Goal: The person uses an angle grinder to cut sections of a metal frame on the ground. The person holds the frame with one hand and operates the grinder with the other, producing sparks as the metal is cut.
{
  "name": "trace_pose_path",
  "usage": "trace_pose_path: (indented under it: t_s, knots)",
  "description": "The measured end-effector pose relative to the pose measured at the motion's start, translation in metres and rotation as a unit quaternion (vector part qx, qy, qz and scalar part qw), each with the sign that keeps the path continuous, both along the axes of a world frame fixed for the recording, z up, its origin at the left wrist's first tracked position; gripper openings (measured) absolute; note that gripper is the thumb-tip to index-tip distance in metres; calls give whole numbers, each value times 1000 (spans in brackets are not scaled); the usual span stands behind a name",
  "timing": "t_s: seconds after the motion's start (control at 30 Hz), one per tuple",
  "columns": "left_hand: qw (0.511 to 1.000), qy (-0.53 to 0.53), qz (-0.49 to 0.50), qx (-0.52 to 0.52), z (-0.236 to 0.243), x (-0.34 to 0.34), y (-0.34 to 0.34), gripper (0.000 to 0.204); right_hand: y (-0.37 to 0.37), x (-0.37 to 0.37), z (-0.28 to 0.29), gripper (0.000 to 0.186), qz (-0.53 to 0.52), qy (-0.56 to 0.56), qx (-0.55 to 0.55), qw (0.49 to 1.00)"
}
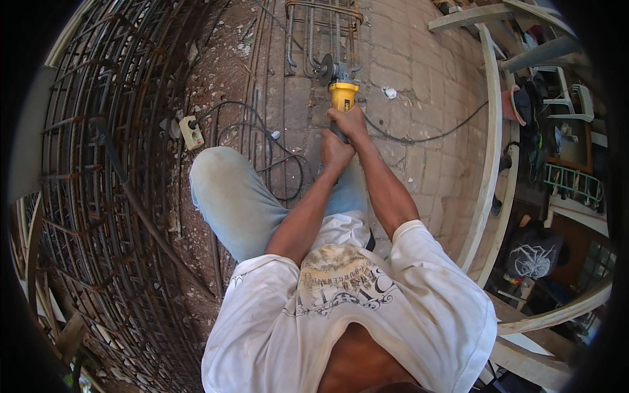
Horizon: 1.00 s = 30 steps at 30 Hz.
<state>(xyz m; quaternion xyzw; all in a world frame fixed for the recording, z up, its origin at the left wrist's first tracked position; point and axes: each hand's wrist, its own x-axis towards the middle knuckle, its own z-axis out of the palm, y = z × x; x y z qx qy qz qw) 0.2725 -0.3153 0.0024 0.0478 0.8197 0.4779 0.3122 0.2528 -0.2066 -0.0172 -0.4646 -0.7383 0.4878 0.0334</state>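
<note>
A yellow and black angle grinder (343,97) points away from me, its thin cutting disc (326,69) on the left side of the head. My right hand (349,123) is closed round the yellow body. Just behind it, my left hand (337,152) wraps the dark rear part of the grinder. Beyond the tool lies a reinforcing bar cage (337,29) with hooked bar ends toward me. The disc is right by those ends; whether it touches one, I cannot tell. My fingers are partly hidden by my own hands.
Rusty rebar cages (111,164) are piled along the left. A pale socket block (192,133) with a plug stands near my left knee, and a black cord (300,164) loops beside it. Brick paving (419,105) runs to curved wooden pieces (490,131) on the right.
</note>
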Motion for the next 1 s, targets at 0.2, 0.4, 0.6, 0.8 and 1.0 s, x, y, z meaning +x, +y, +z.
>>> trace_pose_path:
  t_s: [0.2,0.4,0.6,0.8,1.0]
  knots:
    - [1000,-5,3,2,-1,0,2,63,-1,1,4,33,27,15,38,999]
    - [1000,2,4,-6,-4,0,1,66,-3,0,-1,33,-2,51,29,998]
    - [1000,2,-10,-15,-9,0,-2,68,-2,1,-6,32,0,55,-2,998]
    - [999,16,-19,-34,-8,1,-1,66,1,3,-15,24,0,42,17,999]
    - [999,-5,-16,-30,-5,0,-2,67,0,4,-15,40,-10,48,-7,999]
